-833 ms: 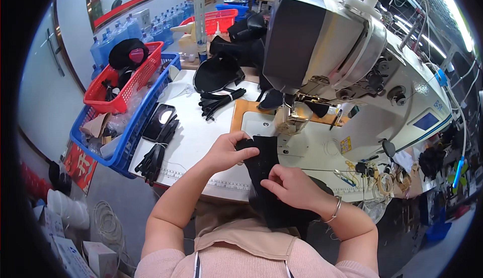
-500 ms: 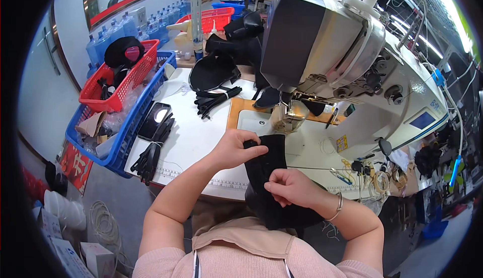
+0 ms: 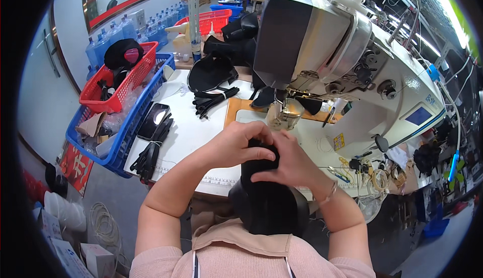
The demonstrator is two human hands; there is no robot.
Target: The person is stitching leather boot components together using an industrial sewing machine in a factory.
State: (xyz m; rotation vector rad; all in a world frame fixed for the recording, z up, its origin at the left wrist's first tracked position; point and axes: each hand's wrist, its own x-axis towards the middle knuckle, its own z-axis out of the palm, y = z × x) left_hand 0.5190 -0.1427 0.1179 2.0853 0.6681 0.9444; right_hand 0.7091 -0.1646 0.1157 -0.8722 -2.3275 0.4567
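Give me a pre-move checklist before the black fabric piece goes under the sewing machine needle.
1. Both hands on the black fabric piece: ok, left hand and right hand grip its top.
2. Piece at the presser foot: not ok, it is short of it.
3. Machine bed clear ahead: ok.
4. Fingers away from needle: ok.
5. Needle raised: cannot tell.

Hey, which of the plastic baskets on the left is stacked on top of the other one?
The red basket. It sits tilted on top of the larger blue basket, which rests at the table's left edge, and it holds a black cap-shaped piece.
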